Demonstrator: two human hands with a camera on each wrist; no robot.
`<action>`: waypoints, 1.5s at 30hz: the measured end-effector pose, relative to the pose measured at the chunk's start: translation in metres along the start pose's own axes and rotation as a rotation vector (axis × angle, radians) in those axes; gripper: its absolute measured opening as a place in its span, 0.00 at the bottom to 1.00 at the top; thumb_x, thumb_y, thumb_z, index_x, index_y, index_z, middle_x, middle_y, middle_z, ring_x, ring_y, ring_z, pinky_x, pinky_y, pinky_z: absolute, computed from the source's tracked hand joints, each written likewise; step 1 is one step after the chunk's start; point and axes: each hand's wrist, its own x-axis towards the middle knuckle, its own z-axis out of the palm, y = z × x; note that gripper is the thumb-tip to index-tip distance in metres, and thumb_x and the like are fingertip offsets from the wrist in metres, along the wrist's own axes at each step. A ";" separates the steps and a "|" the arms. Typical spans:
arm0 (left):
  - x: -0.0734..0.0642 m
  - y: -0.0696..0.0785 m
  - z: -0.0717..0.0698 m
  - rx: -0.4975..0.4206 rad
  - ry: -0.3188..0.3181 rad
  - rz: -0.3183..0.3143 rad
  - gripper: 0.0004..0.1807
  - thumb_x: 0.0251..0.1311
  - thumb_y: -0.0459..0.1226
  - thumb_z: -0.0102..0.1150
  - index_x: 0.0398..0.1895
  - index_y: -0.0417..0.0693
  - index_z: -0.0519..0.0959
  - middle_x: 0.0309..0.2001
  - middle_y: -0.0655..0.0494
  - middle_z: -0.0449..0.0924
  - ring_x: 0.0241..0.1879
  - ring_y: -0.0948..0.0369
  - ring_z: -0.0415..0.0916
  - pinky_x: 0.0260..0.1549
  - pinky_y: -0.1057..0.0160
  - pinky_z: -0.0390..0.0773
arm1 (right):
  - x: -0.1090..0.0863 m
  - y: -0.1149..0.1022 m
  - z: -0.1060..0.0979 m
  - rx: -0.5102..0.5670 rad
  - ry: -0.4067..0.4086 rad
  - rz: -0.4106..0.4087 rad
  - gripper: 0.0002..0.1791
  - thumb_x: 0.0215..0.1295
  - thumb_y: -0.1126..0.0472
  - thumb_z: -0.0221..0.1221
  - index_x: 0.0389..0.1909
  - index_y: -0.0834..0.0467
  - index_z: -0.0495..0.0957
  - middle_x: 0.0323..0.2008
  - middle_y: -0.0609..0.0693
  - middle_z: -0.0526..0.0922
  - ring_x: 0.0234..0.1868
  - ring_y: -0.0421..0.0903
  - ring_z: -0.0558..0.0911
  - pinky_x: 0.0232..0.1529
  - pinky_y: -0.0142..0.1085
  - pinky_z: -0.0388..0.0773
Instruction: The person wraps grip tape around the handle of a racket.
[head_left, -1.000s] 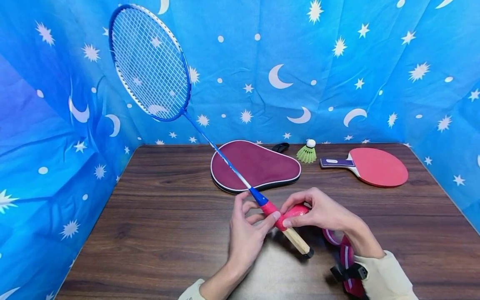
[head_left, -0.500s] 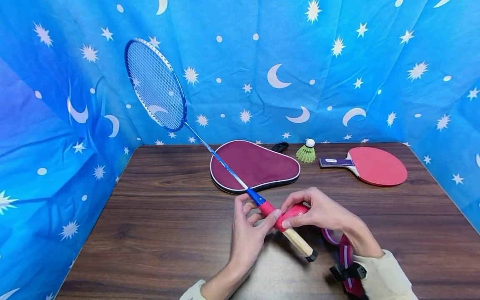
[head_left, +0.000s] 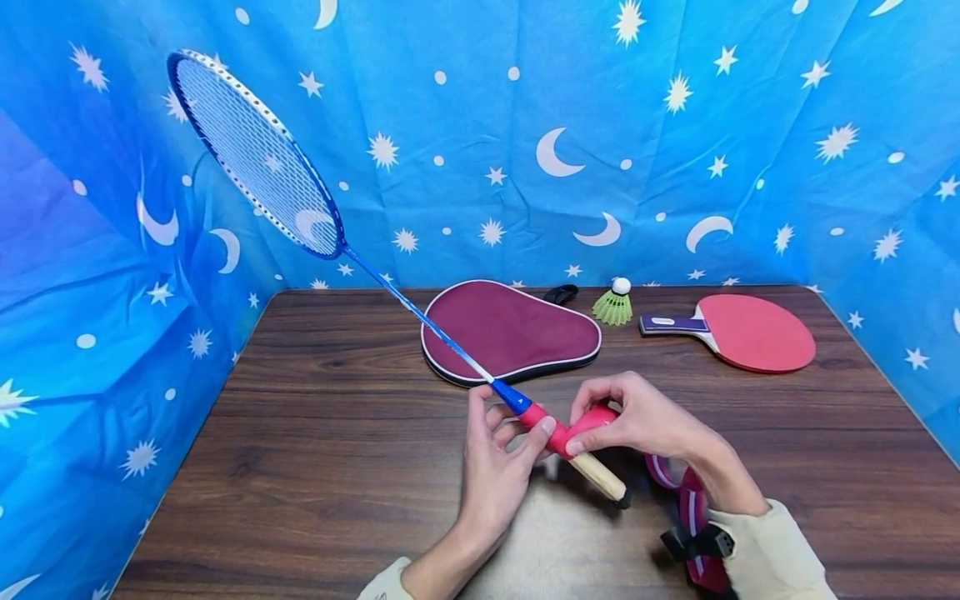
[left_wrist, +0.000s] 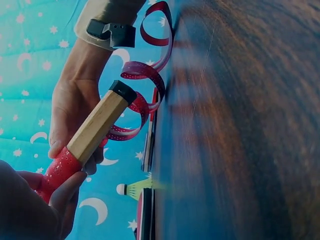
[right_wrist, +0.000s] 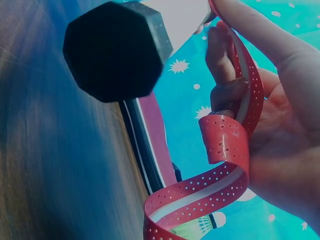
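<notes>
A blue and white badminton racket (head_left: 512, 397) slants up to the left above the table. My left hand (head_left: 491, 479) holds it with thumb and fingers at the red-wrapped upper part of the handle. Below the wrap the wooden handle (left_wrist: 100, 125) is bare down to its black end cap (right_wrist: 112, 52). My right hand (head_left: 652, 421) pinches a red perforated grip tape (right_wrist: 227, 137) where it meets the handle. Loose tape runs through that hand and hangs in curls, with a pale stripe along its inner side. The right fingertips are partly hidden in the right wrist view.
A maroon paddle case (head_left: 510, 329) lies behind the hands, under the racket shaft. Right of it are a yellow-green shuttlecock (head_left: 615, 308) and a red table tennis paddle (head_left: 761, 333). A blue star-patterned cloth (head_left: 480, 100) hangs behind the wooden table (head_left: 322, 467).
The racket has turned about its shaft, so its head looks narrower. Its head dipped, then swung up and left. Both hands stay nearly in place, still holding handle and tape.
</notes>
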 end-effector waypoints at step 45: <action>-0.007 0.008 0.003 0.023 -0.066 0.093 0.26 0.61 0.25 0.60 0.59 0.49 0.65 0.46 0.45 0.83 0.41 0.44 0.83 0.40 0.63 0.80 | -0.002 0.012 -0.003 0.074 -0.233 -0.050 0.09 0.67 0.59 0.62 0.47 0.50 0.84 0.40 0.48 0.86 0.41 0.47 0.80 0.44 0.37 0.78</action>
